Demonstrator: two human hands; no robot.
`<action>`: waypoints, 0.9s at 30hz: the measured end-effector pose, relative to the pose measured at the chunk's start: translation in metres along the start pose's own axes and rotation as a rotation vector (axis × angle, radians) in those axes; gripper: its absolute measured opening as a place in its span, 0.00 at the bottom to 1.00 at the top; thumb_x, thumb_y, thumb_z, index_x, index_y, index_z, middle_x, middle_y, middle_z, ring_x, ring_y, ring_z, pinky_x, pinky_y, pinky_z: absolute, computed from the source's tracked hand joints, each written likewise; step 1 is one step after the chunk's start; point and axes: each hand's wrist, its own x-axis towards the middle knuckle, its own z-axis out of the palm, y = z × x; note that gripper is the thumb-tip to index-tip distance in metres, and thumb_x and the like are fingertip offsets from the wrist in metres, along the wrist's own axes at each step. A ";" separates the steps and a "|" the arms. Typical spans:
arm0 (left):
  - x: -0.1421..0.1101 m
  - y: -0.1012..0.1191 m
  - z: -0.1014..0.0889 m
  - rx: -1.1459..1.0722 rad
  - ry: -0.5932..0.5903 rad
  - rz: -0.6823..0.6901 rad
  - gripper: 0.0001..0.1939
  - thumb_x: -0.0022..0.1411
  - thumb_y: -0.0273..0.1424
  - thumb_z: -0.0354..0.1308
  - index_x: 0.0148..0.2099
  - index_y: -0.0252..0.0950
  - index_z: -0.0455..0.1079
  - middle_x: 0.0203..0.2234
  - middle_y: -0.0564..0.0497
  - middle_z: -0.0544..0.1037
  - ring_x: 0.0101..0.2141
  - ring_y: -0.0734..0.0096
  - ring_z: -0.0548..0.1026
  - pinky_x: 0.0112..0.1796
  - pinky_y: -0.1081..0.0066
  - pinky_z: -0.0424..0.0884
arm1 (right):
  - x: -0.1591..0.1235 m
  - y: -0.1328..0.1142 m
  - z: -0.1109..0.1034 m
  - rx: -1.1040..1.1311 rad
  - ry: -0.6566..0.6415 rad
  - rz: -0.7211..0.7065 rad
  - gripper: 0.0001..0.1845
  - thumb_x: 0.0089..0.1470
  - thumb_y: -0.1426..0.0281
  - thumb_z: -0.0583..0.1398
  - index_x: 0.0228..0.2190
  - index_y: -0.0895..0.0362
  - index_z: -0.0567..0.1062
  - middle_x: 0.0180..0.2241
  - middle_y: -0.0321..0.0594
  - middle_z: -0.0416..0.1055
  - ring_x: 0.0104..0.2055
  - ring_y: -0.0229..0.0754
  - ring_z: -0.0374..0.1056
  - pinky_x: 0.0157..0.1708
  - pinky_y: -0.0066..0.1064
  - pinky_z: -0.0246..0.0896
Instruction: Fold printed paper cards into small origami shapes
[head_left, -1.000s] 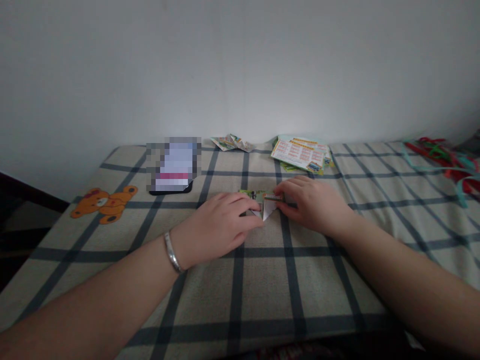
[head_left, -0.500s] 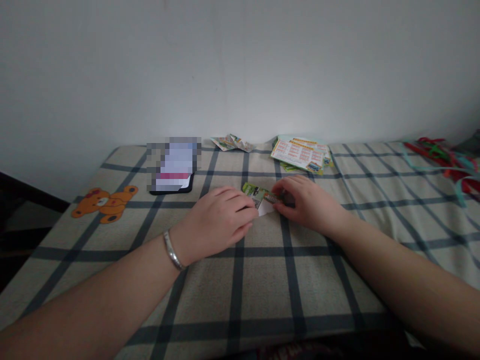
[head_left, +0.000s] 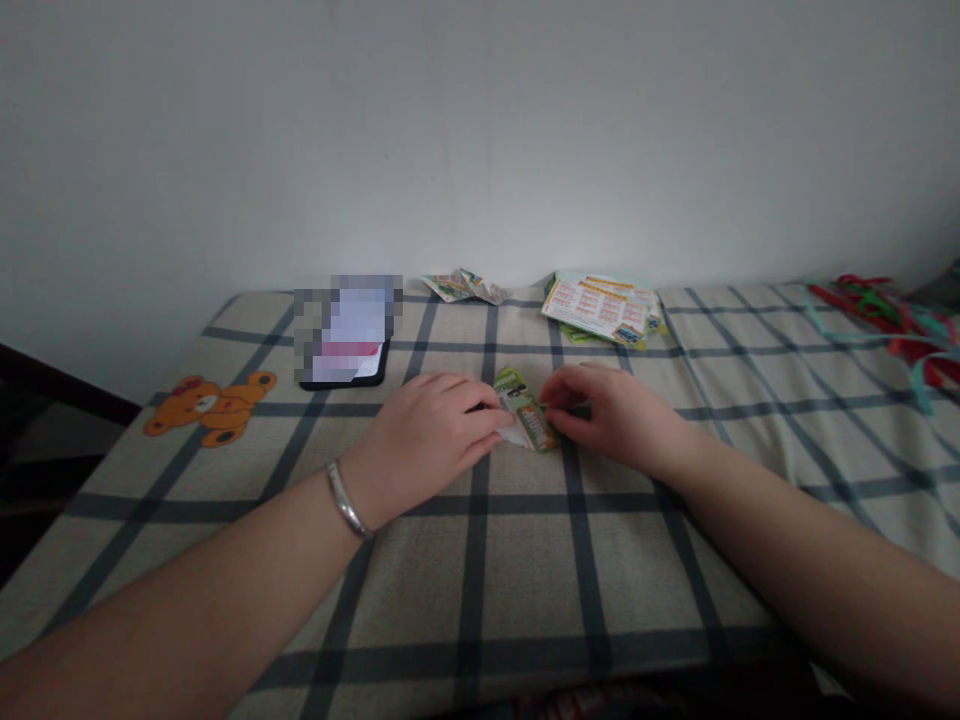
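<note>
Between my hands, low over the checked cloth, is a small folded piece of printed paper (head_left: 531, 415), green with a white part. My left hand (head_left: 439, 435), with a silver bracelet (head_left: 347, 500) at the wrist, pinches the paper's left side between thumb and fingers. At its right edge, my right hand (head_left: 607, 415) has thumb and fingertips closed on the paper. The fingers cover parts of both edges.
A checked cloth (head_left: 420, 580) covers the table. Behind my hands lie a phone (head_left: 352, 330), a crumpled or folded printed paper (head_left: 463, 286) and a stack of printed cards (head_left: 596, 308). An orange bear cutout (head_left: 214, 408) is at left, red and green ribbons (head_left: 885, 320) at right.
The folded paper has turned and now shows more of its green printed side. My right hand has shifted slightly down, and the left fingers have slid a little left.
</note>
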 end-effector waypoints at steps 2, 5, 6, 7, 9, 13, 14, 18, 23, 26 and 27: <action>-0.001 0.000 0.000 0.004 0.007 -0.002 0.09 0.65 0.32 0.56 0.46 0.44 0.74 0.41 0.53 0.77 0.44 0.63 0.72 0.46 0.59 0.69 | 0.000 -0.002 0.000 0.051 -0.030 -0.015 0.07 0.51 0.74 0.60 0.36 0.55 0.73 0.30 0.34 0.74 0.30 0.35 0.68 0.30 0.26 0.60; -0.001 0.000 0.000 0.003 0.012 0.006 0.09 0.66 0.32 0.55 0.47 0.43 0.74 0.42 0.52 0.77 0.45 0.62 0.72 0.45 0.60 0.69 | 0.000 -0.006 -0.001 0.085 -0.061 -0.071 0.07 0.51 0.75 0.60 0.35 0.55 0.74 0.29 0.33 0.73 0.30 0.34 0.68 0.31 0.25 0.61; -0.001 0.000 0.000 0.001 0.010 0.008 0.10 0.66 0.32 0.55 0.47 0.42 0.74 0.42 0.52 0.77 0.45 0.62 0.72 0.45 0.60 0.70 | 0.000 -0.007 -0.001 0.085 -0.065 -0.088 0.07 0.51 0.75 0.60 0.34 0.55 0.74 0.29 0.33 0.73 0.30 0.34 0.68 0.31 0.25 0.60; -0.001 0.000 0.000 -0.003 0.007 0.007 0.10 0.66 0.31 0.55 0.47 0.42 0.75 0.42 0.52 0.77 0.44 0.63 0.72 0.45 0.60 0.70 | 0.000 -0.007 -0.001 0.078 -0.065 -0.102 0.06 0.51 0.75 0.60 0.34 0.55 0.74 0.29 0.33 0.73 0.31 0.34 0.68 0.31 0.25 0.60; 0.000 0.000 0.000 -0.017 -0.004 0.004 0.10 0.66 0.31 0.54 0.47 0.42 0.75 0.41 0.52 0.77 0.44 0.63 0.72 0.44 0.61 0.71 | 0.000 -0.007 -0.001 0.046 -0.054 -0.125 0.07 0.51 0.76 0.60 0.34 0.55 0.74 0.29 0.34 0.73 0.31 0.35 0.67 0.32 0.26 0.60; 0.001 -0.001 0.001 -0.051 -0.001 0.014 0.11 0.66 0.30 0.54 0.48 0.41 0.75 0.42 0.51 0.77 0.44 0.64 0.71 0.45 0.61 0.71 | 0.001 -0.005 0.001 -0.075 -0.005 -0.169 0.07 0.52 0.76 0.59 0.35 0.55 0.74 0.32 0.37 0.73 0.36 0.39 0.67 0.36 0.29 0.60; 0.001 -0.001 0.001 -0.059 0.004 0.020 0.11 0.66 0.29 0.54 0.48 0.41 0.75 0.42 0.50 0.77 0.44 0.64 0.71 0.46 0.61 0.71 | 0.001 -0.004 0.001 -0.100 0.006 -0.179 0.07 0.53 0.76 0.59 0.35 0.55 0.74 0.32 0.37 0.73 0.37 0.40 0.67 0.37 0.30 0.60; 0.002 -0.001 0.001 -0.093 -0.005 0.029 0.10 0.65 0.28 0.55 0.46 0.40 0.75 0.42 0.51 0.77 0.44 0.64 0.72 0.46 0.61 0.71 | 0.005 -0.001 0.002 -0.170 0.020 -0.219 0.07 0.55 0.75 0.58 0.36 0.55 0.75 0.33 0.38 0.74 0.37 0.42 0.67 0.38 0.31 0.60; 0.002 -0.001 0.002 -0.101 -0.012 0.043 0.11 0.65 0.26 0.55 0.47 0.40 0.75 0.42 0.51 0.78 0.45 0.64 0.72 0.47 0.60 0.72 | 0.008 0.002 0.003 -0.217 0.014 -0.257 0.07 0.57 0.74 0.58 0.37 0.55 0.76 0.34 0.39 0.74 0.38 0.43 0.67 0.40 0.32 0.60; 0.002 -0.002 0.002 -0.112 0.001 0.059 0.11 0.64 0.25 0.55 0.47 0.40 0.75 0.42 0.51 0.78 0.45 0.64 0.71 0.47 0.61 0.72 | 0.010 0.003 0.003 -0.227 0.022 -0.281 0.07 0.57 0.73 0.59 0.37 0.55 0.77 0.34 0.39 0.75 0.38 0.43 0.67 0.40 0.32 0.60; 0.002 -0.003 0.002 -0.116 0.006 0.064 0.11 0.64 0.25 0.55 0.47 0.39 0.75 0.42 0.51 0.78 0.45 0.64 0.71 0.47 0.61 0.72 | 0.010 0.004 0.003 -0.233 0.024 -0.288 0.07 0.58 0.72 0.59 0.37 0.55 0.77 0.34 0.39 0.75 0.38 0.43 0.67 0.40 0.33 0.60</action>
